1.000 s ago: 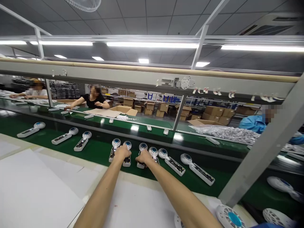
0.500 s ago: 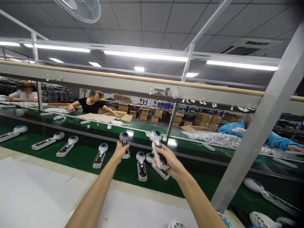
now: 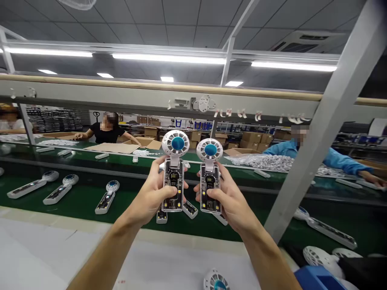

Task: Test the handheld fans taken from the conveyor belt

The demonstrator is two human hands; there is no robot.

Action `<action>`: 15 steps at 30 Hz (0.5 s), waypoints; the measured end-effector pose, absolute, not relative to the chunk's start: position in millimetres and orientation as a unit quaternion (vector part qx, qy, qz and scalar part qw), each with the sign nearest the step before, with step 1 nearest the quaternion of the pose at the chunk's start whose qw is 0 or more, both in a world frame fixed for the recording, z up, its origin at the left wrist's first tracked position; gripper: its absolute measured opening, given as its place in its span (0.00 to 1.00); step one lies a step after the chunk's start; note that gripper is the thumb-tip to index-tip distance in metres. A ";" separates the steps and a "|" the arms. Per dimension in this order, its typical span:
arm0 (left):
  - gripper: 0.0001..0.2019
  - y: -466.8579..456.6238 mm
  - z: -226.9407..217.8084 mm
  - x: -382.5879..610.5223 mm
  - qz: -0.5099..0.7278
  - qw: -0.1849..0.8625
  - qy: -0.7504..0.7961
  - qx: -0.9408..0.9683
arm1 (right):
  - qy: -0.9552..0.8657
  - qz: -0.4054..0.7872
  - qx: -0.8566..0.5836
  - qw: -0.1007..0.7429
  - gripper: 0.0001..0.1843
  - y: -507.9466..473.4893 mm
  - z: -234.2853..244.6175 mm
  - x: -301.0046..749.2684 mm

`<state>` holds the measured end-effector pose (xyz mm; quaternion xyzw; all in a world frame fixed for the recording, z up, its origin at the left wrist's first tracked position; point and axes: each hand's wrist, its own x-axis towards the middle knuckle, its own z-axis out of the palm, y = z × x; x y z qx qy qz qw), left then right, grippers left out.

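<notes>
Two white handheld fans with round heads, blue hubs and dark circuit boards in their handles are held upright side by side. My left hand (image 3: 152, 193) is closed around the handle of the left fan (image 3: 175, 143), its thumb pressed on the board. The right fan (image 3: 209, 151) is gripped by my right hand (image 3: 231, 197), thumb likewise on the board. A small lit display shows on each board. Behind and below them, more fans lie on the green conveyor belt (image 3: 130, 217), partly hidden by my hands.
Several fans, such as one fan (image 3: 105, 201), lie along the belt on the left. Another fan head (image 3: 216, 280) is on the white table surface (image 3: 163, 262). A slanted metal post (image 3: 314, 133) rises at right, near a blue object (image 3: 320, 278). Co-workers sit across the line.
My left hand has lifted a fan off the belt and brought it beside the one in my right hand. Both fans are now upright, closer to me. The view has turned slightly right.
</notes>
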<state>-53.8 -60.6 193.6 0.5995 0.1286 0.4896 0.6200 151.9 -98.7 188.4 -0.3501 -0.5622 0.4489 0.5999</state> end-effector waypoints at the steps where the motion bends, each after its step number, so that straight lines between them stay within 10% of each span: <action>1: 0.39 -61.5 192.7 -51.7 0.489 0.615 0.124 0.606 | -0.561 0.445 -0.348 0.605 0.45 -99.3 188.3 151.8; 15: 0.38 -56.2 188.5 -39.5 0.476 0.641 0.123 0.589 | -0.570 0.439 -0.335 0.609 0.45 -100.3 181.2 150.8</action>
